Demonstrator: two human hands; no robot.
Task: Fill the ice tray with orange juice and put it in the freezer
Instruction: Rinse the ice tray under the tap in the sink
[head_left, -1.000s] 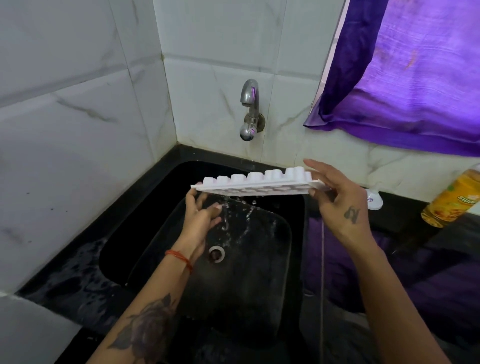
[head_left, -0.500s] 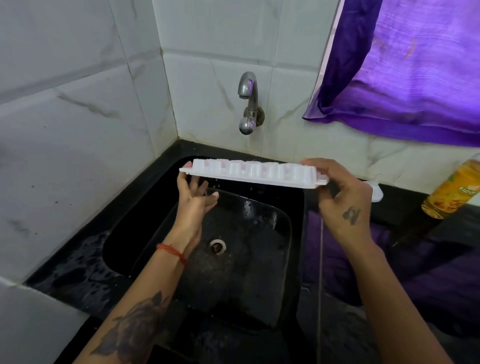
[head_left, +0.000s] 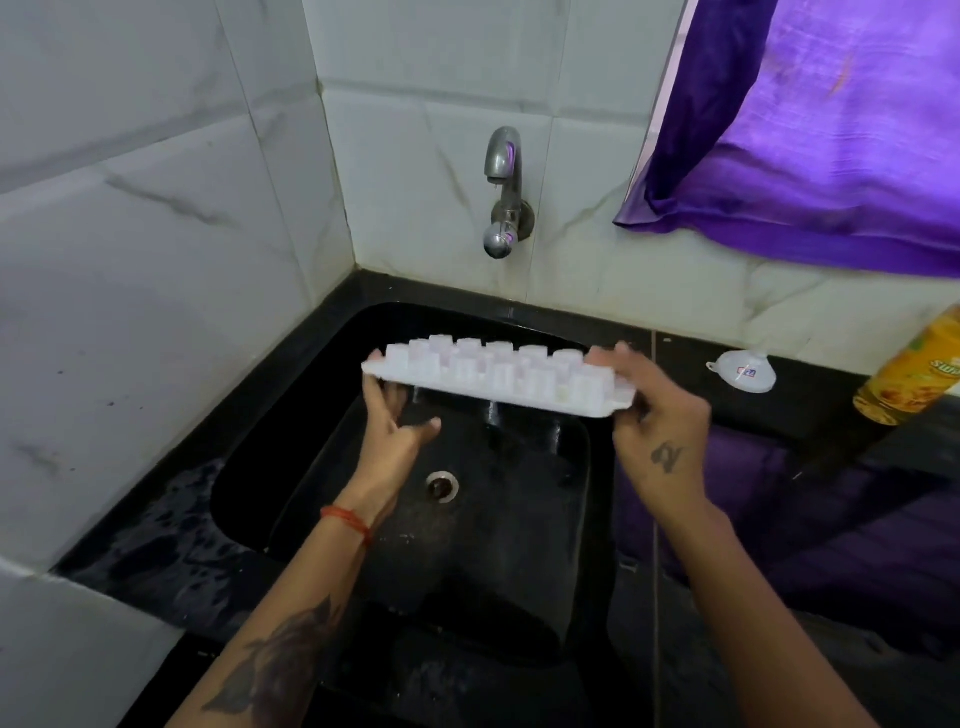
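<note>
Hands first: my left hand (head_left: 395, 431) takes the left end of the ice tray (head_left: 498, 376) from underneath, fingers curled up against the rim there and the thumb sticking out to the right below the tray, so I read it as holding that end. My right hand (head_left: 660, 421) grips the right end, fingers wrapped over the top edge and the back of the hand turned toward me. I see the white tray stretched between the two hands, held in the air above the black sink (head_left: 260, 467) and touching nothing else. It is turned bottom side up, so the moulded cube pockets stand up as bumps facing me and the wall, and it slopes a little, the left end higher and farther from me than the right. It hangs over the back half of the basin, below and in front of the metal tap (head_left: 501, 192) on the tiled wall. The drain (head_left: 441, 486) shows in the basin floor below the tray, between my wrists. On the black counter to the right of the sink I see a small white funnel (head_left: 743, 370) lying near the wall, and farther right an orange bottle (head_left: 914, 371) cut by the frame edge, well apart from the tray.
</note>
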